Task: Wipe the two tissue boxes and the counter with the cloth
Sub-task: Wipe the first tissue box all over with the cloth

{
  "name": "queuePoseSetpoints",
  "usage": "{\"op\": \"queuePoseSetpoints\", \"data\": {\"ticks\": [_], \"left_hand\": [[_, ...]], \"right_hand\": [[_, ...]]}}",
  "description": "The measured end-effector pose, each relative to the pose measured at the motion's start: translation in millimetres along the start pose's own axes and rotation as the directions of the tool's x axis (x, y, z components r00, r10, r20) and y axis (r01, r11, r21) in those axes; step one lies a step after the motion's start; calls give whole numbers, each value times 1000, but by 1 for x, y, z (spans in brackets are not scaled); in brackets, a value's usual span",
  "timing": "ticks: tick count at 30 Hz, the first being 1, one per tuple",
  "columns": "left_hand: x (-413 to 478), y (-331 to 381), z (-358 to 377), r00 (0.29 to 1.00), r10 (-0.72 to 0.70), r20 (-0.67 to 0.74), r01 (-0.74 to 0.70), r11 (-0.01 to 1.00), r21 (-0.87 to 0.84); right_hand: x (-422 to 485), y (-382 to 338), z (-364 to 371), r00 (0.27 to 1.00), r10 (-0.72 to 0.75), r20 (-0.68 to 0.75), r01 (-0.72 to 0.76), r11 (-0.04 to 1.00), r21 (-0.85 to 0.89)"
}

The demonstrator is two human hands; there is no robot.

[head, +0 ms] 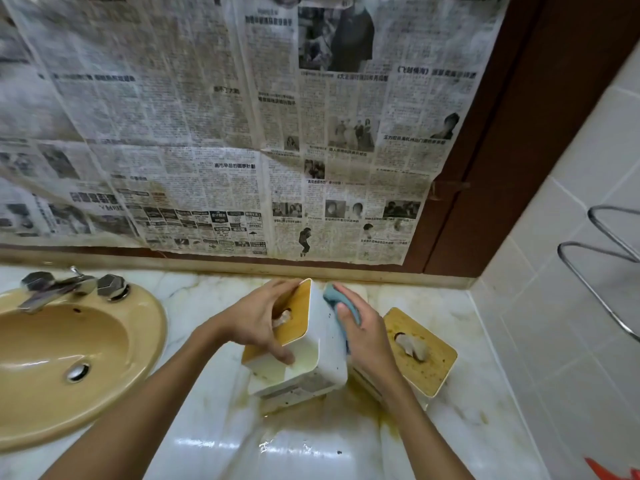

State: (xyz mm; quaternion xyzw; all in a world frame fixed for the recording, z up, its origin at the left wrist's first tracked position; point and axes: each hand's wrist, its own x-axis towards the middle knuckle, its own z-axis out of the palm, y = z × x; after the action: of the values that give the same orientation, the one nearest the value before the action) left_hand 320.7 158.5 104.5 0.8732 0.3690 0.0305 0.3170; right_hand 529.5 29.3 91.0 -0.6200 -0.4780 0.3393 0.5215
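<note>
A white tissue box [323, 355] with a wooden lid is tilted up on the marble counter [214, 403], its lid facing left. My left hand [258, 318] grips it across the lid and front edge. My right hand [363, 336] presses a blue cloth [341, 303] against the box's upturned white side. The second tissue box [420, 355] lies flat just to the right, wooden lid up with a tissue poking out, partly hidden behind my right wrist. Yellow-brown stains mark the counter under and in front of the boxes.
A tan sink [69, 355] with a chrome tap [55, 289] fills the left. Newspaper [242, 133] covers the wall behind the counter. A tiled wall [571, 306] with a chrome towel rail [602, 258] closes the right side.
</note>
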Motion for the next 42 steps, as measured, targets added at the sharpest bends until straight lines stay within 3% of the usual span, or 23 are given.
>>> {"op": "queuePoseSetpoints", "data": {"ticks": [7,15,23,27,31,34,37,40,42], "left_hand": [[-9,-10,-15,994,-18,-107,-1,984,-178],[-12,6,-14,999,44,-1,-43,949,-311],[-12,3,-41,996,-90,-25,74,917,-392],[-14,2,-42,991,-137,-6,125,922,-368],[-8,22,-34,996,-80,28,85,959,-270],[-2,28,-33,996,-85,-17,79,968,-237],[1,26,-41,994,-83,-69,70,981,-184],[-1,25,-49,996,-65,-60,62,997,-39],[0,27,-50,999,-36,-16,37,996,83]], "right_hand": [[-43,-16,5,929,-281,239,302,952,-54],[4,-16,-16,976,-192,101,209,958,-197],[-41,-36,-18,881,-378,286,425,896,-127],[-35,-22,-24,917,-311,251,351,926,-136],[-3,-29,-23,963,-194,188,225,962,-155],[-2,-46,-14,958,-230,171,250,962,-108],[-26,-48,-10,916,-319,245,347,935,-80],[-38,-27,-13,902,-338,268,375,921,-101],[-31,-14,-14,934,-302,190,331,933,-141]]}}
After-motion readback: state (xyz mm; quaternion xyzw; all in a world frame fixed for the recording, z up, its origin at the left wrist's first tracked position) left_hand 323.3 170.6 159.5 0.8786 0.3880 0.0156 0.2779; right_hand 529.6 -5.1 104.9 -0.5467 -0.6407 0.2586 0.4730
